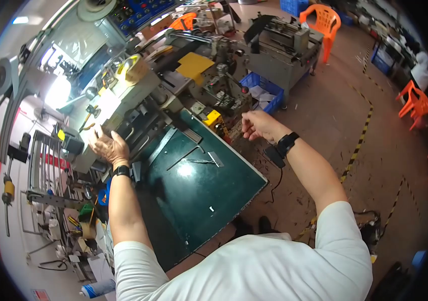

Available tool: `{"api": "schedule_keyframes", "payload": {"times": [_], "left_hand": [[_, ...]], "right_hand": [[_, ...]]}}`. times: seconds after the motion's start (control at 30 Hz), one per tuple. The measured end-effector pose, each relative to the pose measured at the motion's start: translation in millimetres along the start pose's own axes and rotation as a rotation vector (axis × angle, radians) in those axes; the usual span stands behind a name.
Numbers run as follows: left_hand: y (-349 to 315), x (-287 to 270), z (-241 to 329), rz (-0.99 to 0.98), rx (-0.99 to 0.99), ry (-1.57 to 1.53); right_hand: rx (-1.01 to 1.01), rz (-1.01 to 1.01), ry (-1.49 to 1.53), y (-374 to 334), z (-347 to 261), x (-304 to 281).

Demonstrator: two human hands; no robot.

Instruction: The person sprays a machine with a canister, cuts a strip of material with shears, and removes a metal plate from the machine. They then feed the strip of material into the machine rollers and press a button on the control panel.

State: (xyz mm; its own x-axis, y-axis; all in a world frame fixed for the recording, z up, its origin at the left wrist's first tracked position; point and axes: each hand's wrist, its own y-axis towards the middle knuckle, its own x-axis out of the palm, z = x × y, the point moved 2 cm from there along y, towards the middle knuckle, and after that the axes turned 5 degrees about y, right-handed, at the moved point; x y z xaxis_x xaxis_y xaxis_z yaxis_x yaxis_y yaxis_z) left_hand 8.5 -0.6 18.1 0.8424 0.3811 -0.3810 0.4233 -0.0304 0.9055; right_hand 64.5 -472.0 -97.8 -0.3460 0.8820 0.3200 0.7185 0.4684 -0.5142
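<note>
My left hand (108, 146) reaches to the lit front of a machine (138, 83), fingers spread against or just over its edge. Away from the table, beside the machine's right end, my right hand (262, 125) hangs in the air with curled fingers; whether anything is inside them is hidden. Between my arms lies a dark green table top (224, 183). On it rest a long L-shaped hex key (182, 158), a flat metal strip (162, 145) and a small metal plate (216, 159) beside thin shiny pieces. A small white scrap (212, 208) lies closer to me.
A blue crate (269, 103) with papers stands beyond my right hand, near a lever with a red knob (245, 90). Orange chairs (322, 25) and striped floor tape (357, 150) are to the right. Tools and rods (48, 170) crowd the left. A cable (276, 183) hangs from my right wrist.
</note>
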Motion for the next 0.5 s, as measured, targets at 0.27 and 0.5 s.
{"api": "schedule_keyframes", "payload": {"times": [0.27, 0.5], "left_hand": [[4, -113, 24, -0.298, 0.078, -0.409], [-112, -306, -1, -0.642, -0.131, -0.378]], "right_hand": [[-0.55, -0.075, -0.819, 82, 142, -45], [-0.628, -0.128, -0.178, 142, 181, 13]]}}
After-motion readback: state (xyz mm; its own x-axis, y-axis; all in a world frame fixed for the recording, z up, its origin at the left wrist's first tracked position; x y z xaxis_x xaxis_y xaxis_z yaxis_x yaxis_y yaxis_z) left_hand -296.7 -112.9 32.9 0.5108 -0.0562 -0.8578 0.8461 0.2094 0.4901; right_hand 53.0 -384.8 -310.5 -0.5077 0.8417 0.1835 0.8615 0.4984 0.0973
